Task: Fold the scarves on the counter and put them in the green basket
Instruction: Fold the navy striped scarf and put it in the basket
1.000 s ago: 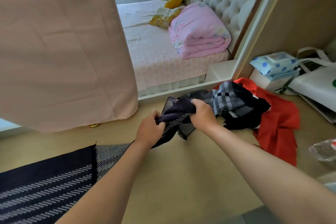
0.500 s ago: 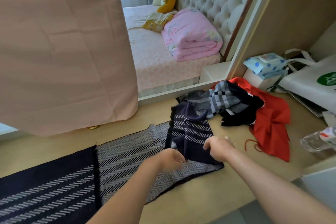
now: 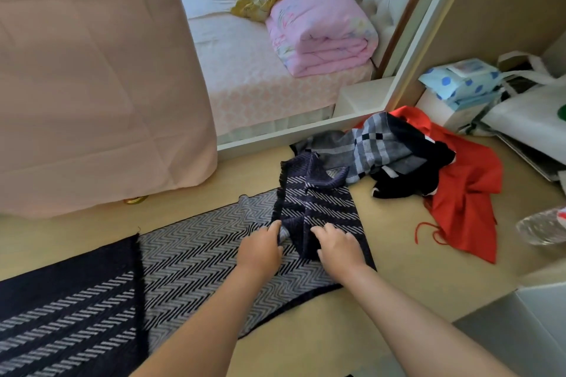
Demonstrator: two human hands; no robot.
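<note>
While the striped scarf (image 3: 214, 260) is lying stretched along the counter (image 3: 413, 254) from the lower left of the frame to the centre, its right end is sitting doubled back over itself, dark face up and rumpled toward the top. Step in hand, by my reading: the first fold is being squared up. The left hand (image 3: 260, 249) is pinching the near edge of the doubled layer, fingers curling into the cloth. The right hand (image 3: 338, 246) is resting on top just beside it with bent fingers, and I cannot tell whether it is gripping or only pressing. A ridge of cloth is standing between the two hands, so the next move is probably calling for smoothing it flat, lining up the edges, then bringing the long left length over. The scarf is showing pale herringbone on one face, navy with pale bands on the other, fringed and limp. A grey checked scarf (image 3: 376, 147) and a red scarf (image 3: 465, 193) are waiting heaped right of centre. The green basket is not showing.
</note>
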